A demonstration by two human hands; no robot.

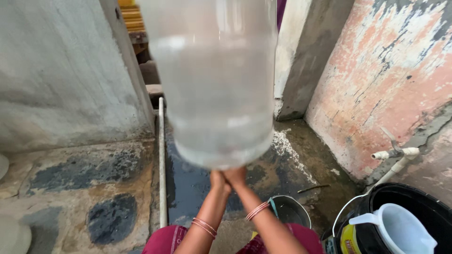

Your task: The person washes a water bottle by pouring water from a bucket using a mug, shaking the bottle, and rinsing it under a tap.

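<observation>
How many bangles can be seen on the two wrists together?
About 4: two on the left wrist and two on the right wrist. They are thin and close together, so more may be hidden.

Both hands, the left hand [217,179] and the right hand [236,176], press together under a big clear water-filled jar [216,84] held up close to the camera. Below lie a wet concrete floor [94,188], a white pipe [162,160], and a black bucket [423,207] holding a white jug [400,230] beside a wall tap [393,151].
</observation>
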